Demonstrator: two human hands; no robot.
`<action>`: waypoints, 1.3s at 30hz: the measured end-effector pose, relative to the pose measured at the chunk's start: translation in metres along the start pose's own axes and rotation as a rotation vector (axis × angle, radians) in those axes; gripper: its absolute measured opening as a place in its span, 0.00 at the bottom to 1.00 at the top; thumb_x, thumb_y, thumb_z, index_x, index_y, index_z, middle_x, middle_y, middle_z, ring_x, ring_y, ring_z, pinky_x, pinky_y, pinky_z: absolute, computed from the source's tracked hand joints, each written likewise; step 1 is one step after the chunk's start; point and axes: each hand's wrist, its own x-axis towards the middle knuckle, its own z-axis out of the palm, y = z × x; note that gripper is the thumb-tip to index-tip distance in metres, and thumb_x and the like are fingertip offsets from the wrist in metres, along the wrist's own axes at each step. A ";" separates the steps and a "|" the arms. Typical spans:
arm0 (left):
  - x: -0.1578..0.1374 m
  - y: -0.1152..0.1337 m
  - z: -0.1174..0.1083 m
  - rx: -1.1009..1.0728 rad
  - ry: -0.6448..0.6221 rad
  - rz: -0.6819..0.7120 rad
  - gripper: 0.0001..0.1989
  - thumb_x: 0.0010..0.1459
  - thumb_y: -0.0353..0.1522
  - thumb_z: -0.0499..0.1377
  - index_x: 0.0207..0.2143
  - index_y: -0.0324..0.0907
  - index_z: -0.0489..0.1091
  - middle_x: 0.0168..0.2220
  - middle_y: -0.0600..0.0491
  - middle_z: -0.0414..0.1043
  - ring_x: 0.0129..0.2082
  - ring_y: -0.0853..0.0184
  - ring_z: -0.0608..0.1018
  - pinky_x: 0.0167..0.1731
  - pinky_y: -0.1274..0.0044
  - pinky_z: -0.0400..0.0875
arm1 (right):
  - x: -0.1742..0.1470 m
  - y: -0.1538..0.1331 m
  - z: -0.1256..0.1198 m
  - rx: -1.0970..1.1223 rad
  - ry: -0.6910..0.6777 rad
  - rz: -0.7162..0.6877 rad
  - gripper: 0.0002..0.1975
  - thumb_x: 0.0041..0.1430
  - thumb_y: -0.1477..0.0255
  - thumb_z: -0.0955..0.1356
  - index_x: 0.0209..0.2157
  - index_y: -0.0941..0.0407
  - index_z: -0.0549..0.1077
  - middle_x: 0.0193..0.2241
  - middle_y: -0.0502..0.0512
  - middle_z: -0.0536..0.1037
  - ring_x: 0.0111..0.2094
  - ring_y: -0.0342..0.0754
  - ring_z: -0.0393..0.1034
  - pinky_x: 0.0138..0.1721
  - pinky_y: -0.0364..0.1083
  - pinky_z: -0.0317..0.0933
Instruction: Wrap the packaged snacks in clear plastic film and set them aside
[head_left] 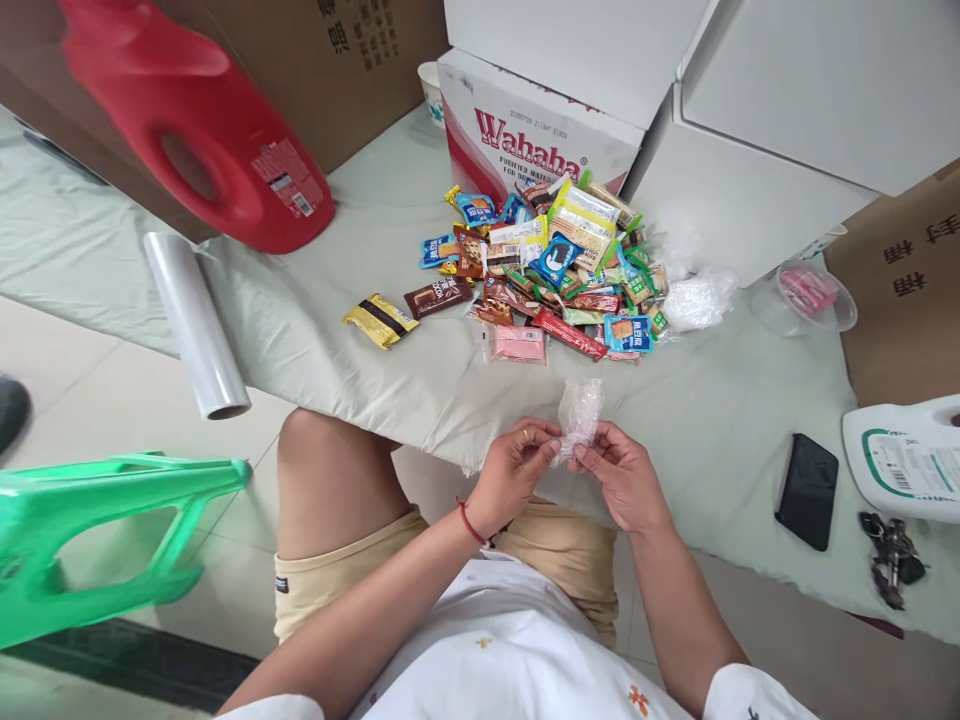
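"Pinching seems to be the grip in the head view; do both hands share it?"

"Yes. The left hand (517,465) and the right hand (624,475) each close thumb and fingertips on one crumpled piece of clear plastic (581,408). Its loose end stands up above the fingers."

"Where does that piece sit?"

"At the front edge of the cloth-covered table (307,350), by the person's lap, on the near side of the heaped snack packets (556,262). The pink packet (520,343) lies near the fingers but apart from them."

"Is anything inside the plastic?"

"That cannot be told; the folds and fingertips hide the gathered part."

"How is such a piece best handled?"

"Lightly and evenly, most likely. Film this thin looks apt to crease, slip or tear if one hand tugs harder than the other. Keeping the fingertips close together at the gathered part should give the finest control, and one hand would do well to hold steady while the other works the folds."

"And the place?"

"A little farther in over the cloth would be safer, since a piece dropped at the edge could fall to the lap or floor."
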 end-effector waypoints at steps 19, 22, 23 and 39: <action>0.002 0.020 -0.017 0.431 0.157 0.270 0.41 0.51 0.47 0.69 0.63 0.42 0.61 0.65 0.37 0.60 0.67 0.49 0.63 0.65 0.57 0.56 | -0.007 -0.004 -0.031 -0.181 0.051 -0.074 0.14 0.50 0.58 0.78 0.31 0.53 0.79 0.26 0.49 0.74 0.28 0.44 0.67 0.27 0.43 0.68; 0.027 0.018 -0.004 0.528 0.162 0.256 0.36 0.54 0.44 0.67 0.61 0.39 0.64 0.61 0.36 0.66 0.60 0.49 0.69 0.60 0.59 0.61 | -0.011 -0.008 -0.028 -0.213 -0.042 -0.080 0.13 0.51 0.58 0.78 0.31 0.53 0.79 0.26 0.49 0.73 0.28 0.44 0.66 0.29 0.44 0.68; 0.037 0.016 -0.002 0.534 0.137 0.228 0.31 0.53 0.42 0.67 0.57 0.40 0.68 0.55 0.38 0.71 0.54 0.50 0.73 0.55 0.62 0.65 | -0.012 -0.009 -0.028 -0.222 -0.059 -0.084 0.13 0.51 0.58 0.78 0.32 0.52 0.80 0.26 0.50 0.73 0.28 0.44 0.66 0.30 0.44 0.68; 0.038 0.002 0.003 0.154 0.099 0.044 0.17 0.64 0.45 0.56 0.28 0.44 0.64 0.22 0.60 0.54 0.23 0.71 0.58 0.27 0.77 0.54 | 0.008 -0.008 -0.038 -0.117 0.134 -0.090 0.36 0.43 0.52 0.80 0.54 0.49 0.75 0.50 0.59 0.79 0.50 0.54 0.73 0.45 0.50 0.70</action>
